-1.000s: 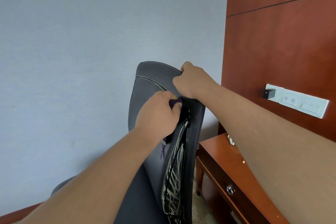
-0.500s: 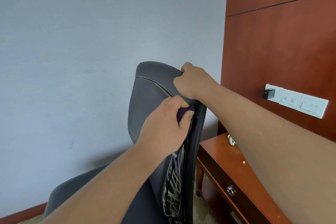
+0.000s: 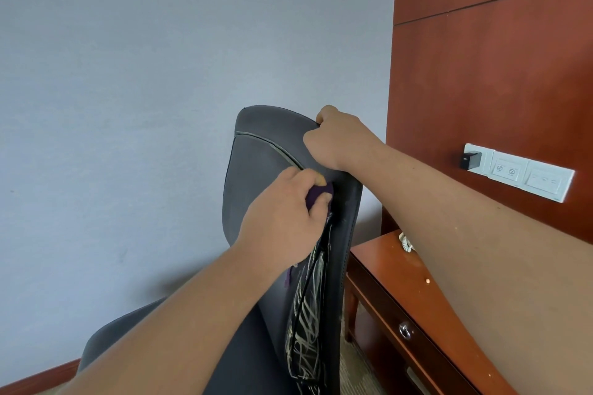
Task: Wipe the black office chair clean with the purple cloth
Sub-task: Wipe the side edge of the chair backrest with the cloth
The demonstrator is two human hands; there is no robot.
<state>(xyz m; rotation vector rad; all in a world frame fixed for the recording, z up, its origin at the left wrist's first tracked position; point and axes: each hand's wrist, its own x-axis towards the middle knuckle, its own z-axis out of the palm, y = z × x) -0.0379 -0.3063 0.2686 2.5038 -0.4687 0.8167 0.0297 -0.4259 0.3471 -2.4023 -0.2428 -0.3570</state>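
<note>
Grey-blue wall [image 3: 128, 106] as backdrop. black office chair [image 3: 256, 176] centre frame, backrest upright. purple cloth [image 3: 316, 196] bunched against the backrest's right edge, just below the top. left hand [image 3: 282, 221] grips it, fingers curled round, pressing it to the chair. right hand [image 3: 337, 138] clamps the top right corner, fingers curled over the rim. Wooden desk [image 3: 385, 266] lower right, socket panel [image 3: 529, 173] on the wood wall, right.

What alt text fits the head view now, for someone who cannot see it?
The left grip holds the purple cloth against the backrest of the black office chair, while the right grip grasps its top edge. A wooden desk stands to the right, below a white socket panel.
</note>
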